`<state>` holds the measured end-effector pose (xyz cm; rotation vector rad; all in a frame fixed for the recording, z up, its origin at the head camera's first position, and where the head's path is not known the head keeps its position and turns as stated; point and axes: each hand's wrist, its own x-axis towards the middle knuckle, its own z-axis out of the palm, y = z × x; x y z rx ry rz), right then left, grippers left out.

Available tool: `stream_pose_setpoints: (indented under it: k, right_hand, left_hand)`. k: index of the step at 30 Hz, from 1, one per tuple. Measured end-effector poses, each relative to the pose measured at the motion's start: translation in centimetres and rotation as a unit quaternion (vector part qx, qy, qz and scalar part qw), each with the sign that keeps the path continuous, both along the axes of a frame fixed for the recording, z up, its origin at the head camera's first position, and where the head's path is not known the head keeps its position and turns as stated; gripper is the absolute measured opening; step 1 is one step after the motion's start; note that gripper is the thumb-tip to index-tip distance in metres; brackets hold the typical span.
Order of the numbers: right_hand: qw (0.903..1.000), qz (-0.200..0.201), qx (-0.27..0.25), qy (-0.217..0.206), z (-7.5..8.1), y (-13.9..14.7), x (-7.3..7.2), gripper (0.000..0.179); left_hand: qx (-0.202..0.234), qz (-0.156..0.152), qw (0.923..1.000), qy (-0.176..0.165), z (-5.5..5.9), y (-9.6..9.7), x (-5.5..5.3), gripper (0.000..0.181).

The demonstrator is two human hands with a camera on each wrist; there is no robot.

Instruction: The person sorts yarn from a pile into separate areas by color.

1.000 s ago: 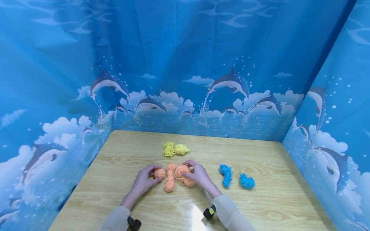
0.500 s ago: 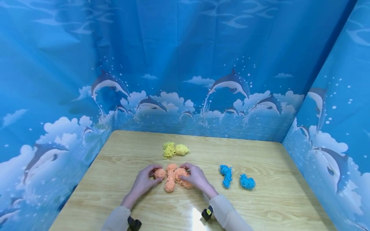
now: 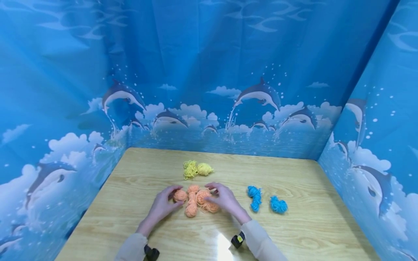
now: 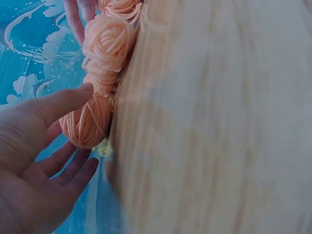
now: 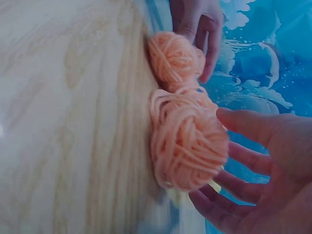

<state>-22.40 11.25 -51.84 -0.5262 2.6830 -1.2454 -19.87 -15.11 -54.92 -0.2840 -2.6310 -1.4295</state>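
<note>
Peach yarn lies in a row on the table in the head view. My left hand (image 3: 164,203) curves round a small peach yarn ball (image 4: 87,122) at the left end, thumb on its near side and fingers on the far side. In the middle is a long peach yarn bundle (image 3: 192,201), bulging at both ends. At the right end, a looser peach yarn skein (image 5: 190,146) with loops at its edge sits against the bundle. My right hand (image 3: 226,199) is spread beside this skein, thumb tip at its edge and fingers relaxed behind it.
Behind the peach row lie a loose yellow yarn tangle (image 3: 190,169) and a yellow yarn ball (image 3: 205,169). Two blue yarn bundles (image 3: 254,198) are to the right on the wooden table (image 3: 310,195). A blue dolphin-print curtain (image 3: 202,72) surrounds the table.
My right hand moved left, pressing the loose skein against the middle bundle, then drew back slightly to the right while the skein stayed. The left hand has kept its place.
</note>
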Motion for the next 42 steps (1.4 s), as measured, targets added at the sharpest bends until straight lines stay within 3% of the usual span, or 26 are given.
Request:
stream_pose_setpoints:
  k: [10,15,23,30,33,42]
  right_hand:
    - [0.9995,-0.013,-0.011,0.027,0.7,2.5,0.2,0.039]
    - [0.9989,-0.025,-0.023,0.031,0.8,3.8,0.4,0.036]
    - [0.9954,-0.083,-0.034,0.034,1.6,6.4,1.0,0.035]
    - [0.9919,-0.118,-0.036,0.03,2.4,9.3,1.0,0.036]
    - [0.9906,-0.129,-0.04,0.025,2.6,10.7,1.2,0.037]
    - [0.9865,-0.158,-0.034,0.023,3.2,14.5,2.2,0.037]
  left_hand:
    - [0.0,0.008,0.9998,-0.015,0.9,-0.1,0.0,0.047]
    - [0.004,0.008,0.9999,0.006,1.3,0.0,-0.1,0.043]
    - [0.009,0.005,0.9991,0.04,1.9,0.7,-0.7,0.039]
    - [0.036,0.007,0.9993,0.002,3.3,1.7,-0.9,0.037]
    - [0.041,-0.004,0.9991,0.01,3.6,2.4,-1.4,0.037]
    - [0.053,-0.062,0.9937,0.077,4.7,5.8,-2.6,0.034]
